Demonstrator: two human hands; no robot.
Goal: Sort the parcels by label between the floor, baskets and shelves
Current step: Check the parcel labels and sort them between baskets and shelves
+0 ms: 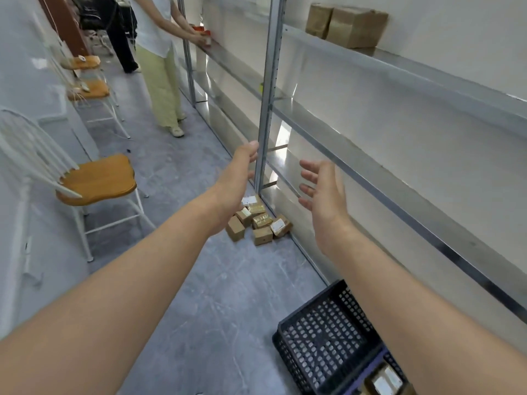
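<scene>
Several small brown cardboard parcels point(258, 220) lie in a heap on the grey floor at the foot of a metal shelf post; some show white labels. My left hand point(236, 172) and my right hand point(322, 192) are stretched out in the air above the heap, palms facing each other, fingers relaxed, holding nothing. A dark blue perforated basket point(322, 332) stands on the floor at the lower right. Beside it, at the frame's bottom edge, sits another labelled parcel point(383, 380). Two larger brown boxes point(346, 24) rest on an upper shelf point(427, 78).
Metal shelving point(370, 172) runs along the right wall. White chairs with wooden seats point(97, 178) line the left wall. Another person point(159, 67) stands further down the aisle, hands on a shelf. The grey floor point(199, 280) between them forms a narrow aisle.
</scene>
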